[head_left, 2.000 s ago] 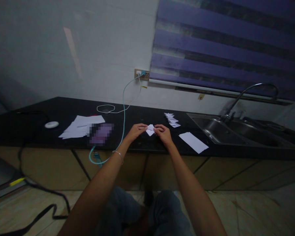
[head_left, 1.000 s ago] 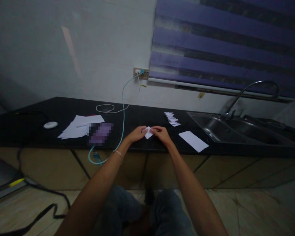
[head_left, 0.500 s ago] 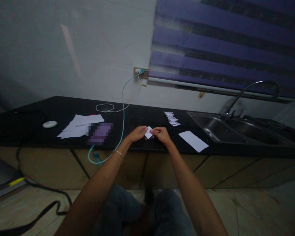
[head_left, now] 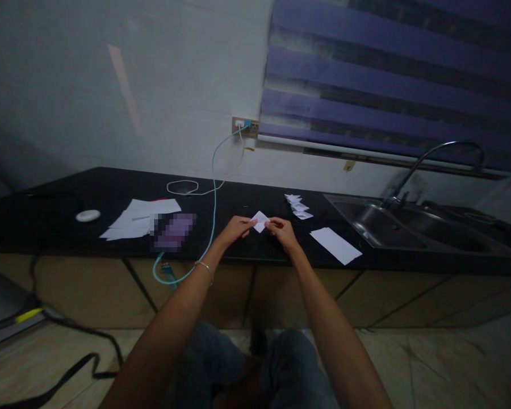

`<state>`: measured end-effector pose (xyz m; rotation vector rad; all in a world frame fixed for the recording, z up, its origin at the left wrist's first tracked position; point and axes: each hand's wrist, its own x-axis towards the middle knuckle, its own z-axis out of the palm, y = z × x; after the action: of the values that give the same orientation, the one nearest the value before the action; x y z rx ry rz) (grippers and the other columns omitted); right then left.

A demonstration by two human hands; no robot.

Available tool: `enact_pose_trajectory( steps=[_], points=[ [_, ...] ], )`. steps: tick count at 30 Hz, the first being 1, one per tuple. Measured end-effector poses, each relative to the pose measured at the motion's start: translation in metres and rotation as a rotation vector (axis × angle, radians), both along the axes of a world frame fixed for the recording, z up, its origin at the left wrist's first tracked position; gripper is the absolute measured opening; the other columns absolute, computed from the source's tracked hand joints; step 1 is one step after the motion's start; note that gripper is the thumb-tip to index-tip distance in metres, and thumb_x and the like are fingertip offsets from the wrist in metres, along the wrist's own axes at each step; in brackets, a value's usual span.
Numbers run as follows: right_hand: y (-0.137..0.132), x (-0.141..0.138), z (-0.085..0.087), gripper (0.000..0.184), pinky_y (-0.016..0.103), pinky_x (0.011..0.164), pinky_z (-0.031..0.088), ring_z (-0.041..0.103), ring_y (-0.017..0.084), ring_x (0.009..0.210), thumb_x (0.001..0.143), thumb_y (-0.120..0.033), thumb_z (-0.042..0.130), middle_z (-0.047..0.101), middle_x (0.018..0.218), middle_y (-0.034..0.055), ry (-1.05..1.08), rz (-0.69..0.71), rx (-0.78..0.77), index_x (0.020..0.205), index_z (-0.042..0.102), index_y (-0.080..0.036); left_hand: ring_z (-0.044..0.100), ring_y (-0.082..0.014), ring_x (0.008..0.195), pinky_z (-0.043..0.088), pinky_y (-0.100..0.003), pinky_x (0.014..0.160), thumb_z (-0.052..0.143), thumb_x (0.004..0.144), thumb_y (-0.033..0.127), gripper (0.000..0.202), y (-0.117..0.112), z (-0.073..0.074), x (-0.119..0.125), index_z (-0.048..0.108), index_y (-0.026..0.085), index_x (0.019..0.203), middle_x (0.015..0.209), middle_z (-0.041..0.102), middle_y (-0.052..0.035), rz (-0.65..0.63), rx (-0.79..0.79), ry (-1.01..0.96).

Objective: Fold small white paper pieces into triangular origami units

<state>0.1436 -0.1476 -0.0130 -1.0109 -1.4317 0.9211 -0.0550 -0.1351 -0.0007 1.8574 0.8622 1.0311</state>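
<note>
The steel double sink (head_left: 377, 226) was set into the black countertop (head_left: 123, 183), and I give all places from it. To the left of the sink, over the front part of the countertop, there was a small square of folded white paper (head_left: 260, 218), turned like a diamond. The left hand (head_left: 237, 228) pinched its corner farther from the sink, and the right hand (head_left: 283, 230) pinched the corner nearer to it; the fingers of both hands were closed on the paper. Whether the square touched the countertop, I could not tell. Just beside the sink, on its left, lay a row of folded paper pieces (head_left: 298, 207), and in front of them, also near the sink, some flat paper strips (head_left: 335, 245). Well apart from the sink, far to its left, larger white sheets (head_left: 128, 222) overlapped, next to a purple object (head_left: 176, 232) hidden by pixelation.
</note>
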Motion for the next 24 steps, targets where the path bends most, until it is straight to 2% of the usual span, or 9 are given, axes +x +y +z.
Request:
enact_pose_trajectory(
  steps=[3,7,12,15,17,21,24],
  points=[
    [-0.0019,-0.0003,0.0012,0.04,0.024,0.051,0.04,0.054,0.013,0.058,0.066,-0.044,0.073,0.071,0.079,0.0062,-0.01,-0.046,0.007,0.093,0.075,-0.014,0.037,-0.0065,0.037,0.024,-0.02,0.043,0.059,0.081,0.056,0.046,0.0007,-0.0006,0.001,0.07,0.011,0.08,0.041,0.046,0.0042,0.043,-0.036,-0.067],
    [-0.0055,-0.0006,0.004,0.046,0.023,0.042,0.034,0.043,0.009,0.043,0.068,-0.044,0.071,0.065,0.06,0.0023,0.02,-0.01,-0.058,0.101,0.074,-0.012,0.046,-0.0072,0.04,0.027,-0.019,0.042,0.061,0.081,0.051,0.048,0.0003,0.0007,0.0004,0.07,0.009,0.103,0.056,0.063,-0.0026,-0.011,-0.108,-0.127],
    [-0.0052,0.0002,0.0062,0.04,0.025,0.053,0.048,0.059,0.013,0.055,0.071,-0.045,0.067,0.071,0.073,0.0066,0.142,0.113,-0.141,0.095,0.074,-0.014,0.059,-0.0116,0.062,0.033,-0.019,0.047,0.061,0.081,0.049,0.045,0.0004,0.0019,-0.0003,0.072,0.011,0.102,0.082,0.071,-0.0097,-0.011,-0.155,-0.186],
    [-0.004,-0.0006,0.0045,0.04,0.025,0.055,0.05,0.063,0.015,0.06,0.071,-0.048,0.068,0.07,0.07,0.0076,0.113,0.074,-0.119,0.089,0.074,-0.013,0.062,-0.0143,0.071,0.037,-0.02,0.052,0.059,0.082,0.047,0.043,0.0039,-0.0016,0.0004,0.073,0.011,0.1,0.09,0.072,-0.011,0.003,-0.154,-0.191],
    [-0.0039,-0.0016,0.0031,0.04,0.026,0.056,0.051,0.063,0.015,0.061,0.066,-0.044,0.074,0.071,0.074,0.0069,0.082,0.039,-0.082,0.09,0.073,-0.013,0.063,-0.0161,0.077,0.04,-0.021,0.056,0.066,0.078,0.04,0.042,0.0066,-0.0047,0.0007,0.07,0.011,0.107,0.094,0.072,-0.011,-0.003,-0.131,-0.193],
    [-0.0039,-0.0021,0.0015,0.048,0.029,0.061,0.053,0.065,0.017,0.065,0.063,-0.041,0.077,0.072,0.077,0.0049,0.074,0.012,-0.051,0.103,0.069,-0.015,0.064,-0.0148,0.072,0.041,-0.021,0.057,0.07,0.073,0.029,0.055,0.0079,-0.0073,0.0008,0.059,0.011,0.124,0.093,0.073,-0.0106,0.019,-0.13,-0.241],
    [-0.0021,-0.0013,0.0004,0.047,0.03,0.061,0.053,0.065,0.018,0.064,0.063,-0.041,0.076,0.071,0.073,0.0058,0.087,-0.043,-0.033,0.099,0.069,-0.012,0.062,-0.0127,0.062,0.037,-0.02,0.051,0.066,0.074,0.025,0.041,0.0046,-0.0042,0.002,0.065,0.008,0.112,0.082,0.073,-0.0101,0.023,-0.145,-0.207]
  ],
)
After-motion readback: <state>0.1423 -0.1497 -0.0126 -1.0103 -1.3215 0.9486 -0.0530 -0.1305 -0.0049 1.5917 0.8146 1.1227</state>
